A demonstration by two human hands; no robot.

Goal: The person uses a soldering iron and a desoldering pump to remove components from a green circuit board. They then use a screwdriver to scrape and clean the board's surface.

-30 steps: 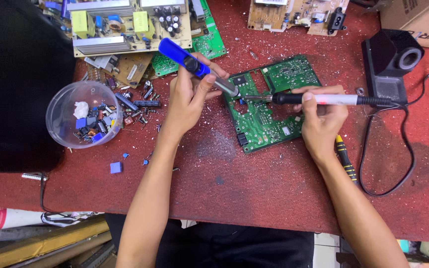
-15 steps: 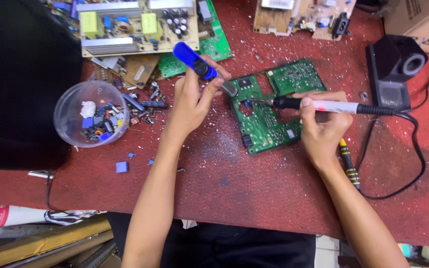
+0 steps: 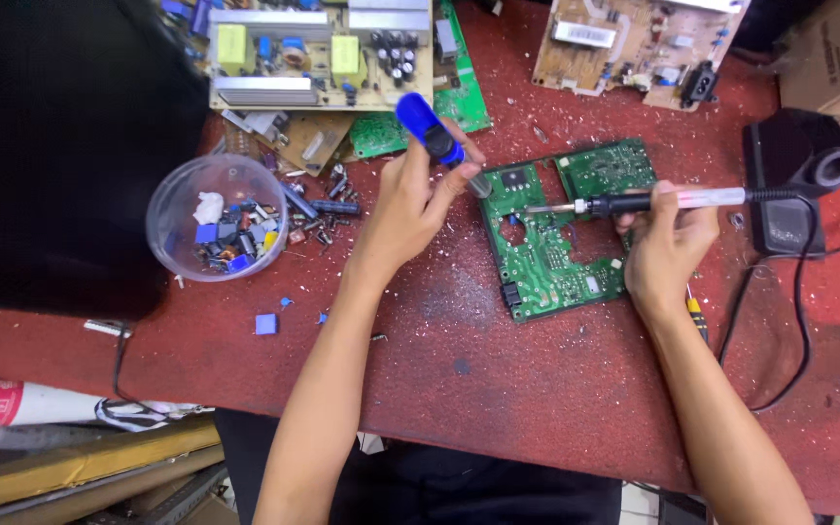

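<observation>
Looking down from the head camera, a green circuit board is seen lying flat on the red bench top, and everything else is best placed from it. At the board's upper left corner, the left hand is closed around a blue desoldering pump, whose grey nozzle is pointed down at the board's edge, the thumb resting near the top of the barrel. From the board's right side, the right hand is curled in a pen grip around a soldering iron, its metal tip laid on the board's upper middle. Right of the board a black iron stand is set, with a cable trailing from it. Left of the board a clear bowl of loose parts is found, and beyond the board's far edge two beige power boards are spread. The green board is judged light, stiff and rather fragile, with sharp solder points; it would best be taken by its bare edges, well clear of the hot tip.
</observation>
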